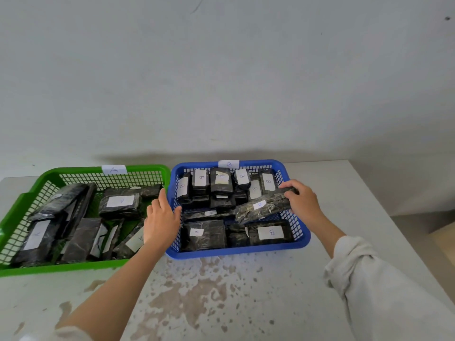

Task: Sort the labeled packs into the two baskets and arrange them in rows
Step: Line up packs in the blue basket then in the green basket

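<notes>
A green basket (103, 264) tagged A stands at the left, with several black packs (120, 202) bearing A labels lying loosely in it. To its right a blue basket (236, 251) tagged B holds several black B packs, a row of them (221, 179) upright along the far wall. My right hand (304, 200) grips one end of a black B pack (261, 207) that hangs tilted over the blue basket's right half. My left hand (161, 217) rests on the blue basket's left wall with the fingers spread and nothing in it.
Both baskets sit on a white table (221, 291) with worn brown patches near me. A pale wall rises right behind the baskets. The table's right edge (384, 212) runs diagonally past the blue basket.
</notes>
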The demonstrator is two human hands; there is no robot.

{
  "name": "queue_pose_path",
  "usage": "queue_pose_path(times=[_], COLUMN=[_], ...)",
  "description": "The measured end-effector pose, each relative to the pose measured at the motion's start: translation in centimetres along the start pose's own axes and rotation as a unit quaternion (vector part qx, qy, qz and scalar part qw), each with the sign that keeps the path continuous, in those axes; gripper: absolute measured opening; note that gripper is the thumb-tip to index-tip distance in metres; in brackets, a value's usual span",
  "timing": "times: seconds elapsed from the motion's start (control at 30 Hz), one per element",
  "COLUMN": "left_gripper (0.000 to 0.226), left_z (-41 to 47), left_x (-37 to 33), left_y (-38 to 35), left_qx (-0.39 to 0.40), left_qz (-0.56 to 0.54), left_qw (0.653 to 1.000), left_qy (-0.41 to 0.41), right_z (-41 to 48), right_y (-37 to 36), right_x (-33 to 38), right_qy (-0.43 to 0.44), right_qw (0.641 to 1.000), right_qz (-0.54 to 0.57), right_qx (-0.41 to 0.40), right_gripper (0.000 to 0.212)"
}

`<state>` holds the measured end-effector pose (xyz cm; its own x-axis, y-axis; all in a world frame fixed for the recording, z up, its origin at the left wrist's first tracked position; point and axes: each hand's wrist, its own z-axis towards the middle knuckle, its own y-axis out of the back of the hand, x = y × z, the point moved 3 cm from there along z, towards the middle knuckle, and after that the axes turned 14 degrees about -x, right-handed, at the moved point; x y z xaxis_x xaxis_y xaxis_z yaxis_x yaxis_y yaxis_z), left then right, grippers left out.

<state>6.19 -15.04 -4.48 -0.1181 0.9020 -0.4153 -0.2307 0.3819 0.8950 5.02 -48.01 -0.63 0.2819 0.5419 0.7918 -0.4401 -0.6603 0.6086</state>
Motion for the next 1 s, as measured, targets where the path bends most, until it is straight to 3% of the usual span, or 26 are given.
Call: queue_pose_path(times=[0.17, 0.33, 0.6, 1.0], left_gripper=[0.064, 0.062, 0.060, 0.060], left_z=[-0.1, -0.3, -0.3, -0.2], left_x=[0.4, 0.5, 0.8, 1.2], left_y=[-0.4, -0.6, -0.6, -0.8], left_qx=[-0.022, -0.039, -0.044, -0.053], left_qz=[0.029, 0.035, 0.024, 0.014], left_qw=[0.999, 0.998, 0.998, 0.997], left_qy=[-0.030, -0.035, -0.046, -0.049], right_z=[-0.7, -0.9, -2.7, -3.1], right_y=[-2.0, -2.8, -4.3, -4.4], right_x=[-1.2, -2.4, -2.5, -2.6], right_qy=[-0.034, 0.025, 0.087, 0.165], right_qw=[0.995, 0.984, 0.986, 0.961], right_qz=[0.007, -0.118, -0.138, -0.221], right_qx=[0.094, 0.132, 0.032, -0.006], right_gripper=[0.018, 0.041, 0.037, 0.029])
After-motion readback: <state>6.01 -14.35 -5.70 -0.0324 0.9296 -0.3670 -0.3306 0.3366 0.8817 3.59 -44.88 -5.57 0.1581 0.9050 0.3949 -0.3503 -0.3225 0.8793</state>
